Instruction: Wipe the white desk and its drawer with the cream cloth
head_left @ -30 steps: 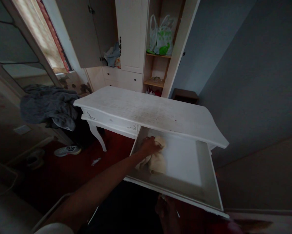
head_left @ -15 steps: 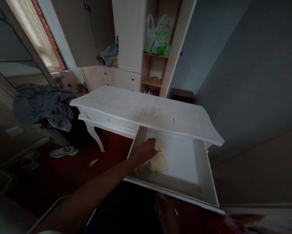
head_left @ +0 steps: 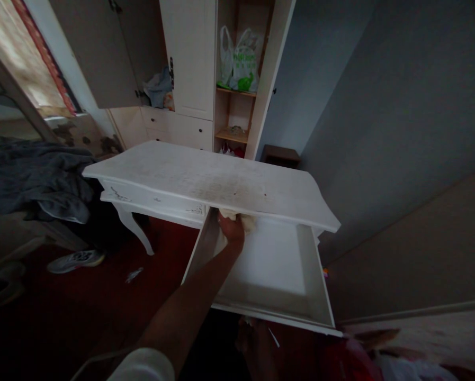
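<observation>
My left hand point(head_left: 232, 228) reaches into the pulled-out drawer point(head_left: 326, 296) of a white desk. It is closed on a cream cloth point(head_left: 248, 223), pressed at the drawer's back left corner, partly under the desktop. Part of the cloth bulges out to the right of the fingers. Below the drawer's front edge, in shadow, is my right hand point(head_left: 251, 336). Its fingers look curled at a small pale thing that I cannot make out.
The white desktop point(head_left: 173, 164) bears a dark smudged patch. Grey clothes point(head_left: 38, 174) are heaped at the left, above a shoe point(head_left: 76, 261) on the red floor. Behind stands an opened wardrobe point(head_left: 191, 63) with plastic bags point(head_left: 243, 61) on a shelf. A grey wall rises at right.
My left hand has slid the cloth from the drawer's left front area to its back left corner. The view has shifted to the right. My right hand stays below the drawer front.
</observation>
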The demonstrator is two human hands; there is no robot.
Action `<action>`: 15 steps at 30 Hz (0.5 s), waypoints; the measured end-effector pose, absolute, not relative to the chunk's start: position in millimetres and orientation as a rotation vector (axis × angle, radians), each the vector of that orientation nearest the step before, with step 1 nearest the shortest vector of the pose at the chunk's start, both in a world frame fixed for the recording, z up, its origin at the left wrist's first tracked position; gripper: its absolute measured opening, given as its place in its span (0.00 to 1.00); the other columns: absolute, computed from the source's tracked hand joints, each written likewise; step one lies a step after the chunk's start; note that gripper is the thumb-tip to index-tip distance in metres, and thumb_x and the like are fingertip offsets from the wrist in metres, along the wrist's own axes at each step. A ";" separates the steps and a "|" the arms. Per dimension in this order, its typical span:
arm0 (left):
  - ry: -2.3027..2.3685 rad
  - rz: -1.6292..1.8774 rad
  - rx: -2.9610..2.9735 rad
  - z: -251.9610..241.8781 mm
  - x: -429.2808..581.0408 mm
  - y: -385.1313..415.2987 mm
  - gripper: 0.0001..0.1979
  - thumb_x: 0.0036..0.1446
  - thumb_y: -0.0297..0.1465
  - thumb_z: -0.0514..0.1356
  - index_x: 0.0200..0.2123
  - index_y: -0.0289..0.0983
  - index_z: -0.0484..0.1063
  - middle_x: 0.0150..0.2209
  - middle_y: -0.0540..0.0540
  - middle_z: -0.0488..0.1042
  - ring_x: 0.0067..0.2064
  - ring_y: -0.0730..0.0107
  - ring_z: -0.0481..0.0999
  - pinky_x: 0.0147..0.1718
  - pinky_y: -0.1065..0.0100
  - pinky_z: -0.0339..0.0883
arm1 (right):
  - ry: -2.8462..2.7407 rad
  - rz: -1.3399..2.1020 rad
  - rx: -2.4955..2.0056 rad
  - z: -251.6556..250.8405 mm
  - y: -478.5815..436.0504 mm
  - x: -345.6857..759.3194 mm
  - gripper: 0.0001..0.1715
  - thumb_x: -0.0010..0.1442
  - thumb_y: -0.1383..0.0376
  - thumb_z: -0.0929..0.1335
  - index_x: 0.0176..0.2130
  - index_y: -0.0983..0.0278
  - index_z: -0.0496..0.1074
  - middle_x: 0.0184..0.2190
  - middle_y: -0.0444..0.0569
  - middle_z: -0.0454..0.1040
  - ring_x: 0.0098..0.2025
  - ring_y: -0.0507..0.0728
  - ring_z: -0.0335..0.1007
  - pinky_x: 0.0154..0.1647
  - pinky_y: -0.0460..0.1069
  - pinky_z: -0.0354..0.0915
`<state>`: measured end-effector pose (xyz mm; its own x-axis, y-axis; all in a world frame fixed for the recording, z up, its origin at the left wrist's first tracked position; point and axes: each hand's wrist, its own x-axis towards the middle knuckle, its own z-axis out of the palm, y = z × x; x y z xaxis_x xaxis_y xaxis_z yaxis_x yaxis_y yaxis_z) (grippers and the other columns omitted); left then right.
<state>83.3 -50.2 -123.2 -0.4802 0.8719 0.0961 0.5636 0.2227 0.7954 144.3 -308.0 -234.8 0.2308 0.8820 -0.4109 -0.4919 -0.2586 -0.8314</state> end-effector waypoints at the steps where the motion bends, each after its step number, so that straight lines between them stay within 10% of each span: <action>1: 2.141 1.081 1.344 -122.1 90.1 -48.4 0.26 0.65 0.33 0.52 0.62 0.25 0.61 0.66 0.24 0.58 0.70 0.47 0.55 0.66 0.49 0.54 | -0.430 1.393 -1.243 -237.9 -308.0 146.2 0.28 0.52 0.42 0.73 0.28 0.64 0.75 0.20 0.44 0.72 0.17 0.51 0.62 0.17 0.46 0.58; 15: 1.970 1.375 1.239 -132.0 185.8 -53.6 0.21 0.60 0.28 0.55 0.49 0.17 0.74 0.65 0.20 0.60 0.73 0.45 0.45 0.70 0.53 0.46 | -0.391 1.570 -1.275 -233.6 -310.2 150.9 0.19 0.66 0.57 0.69 0.53 0.65 0.71 0.49 0.52 0.74 0.45 0.58 0.74 0.43 0.55 0.74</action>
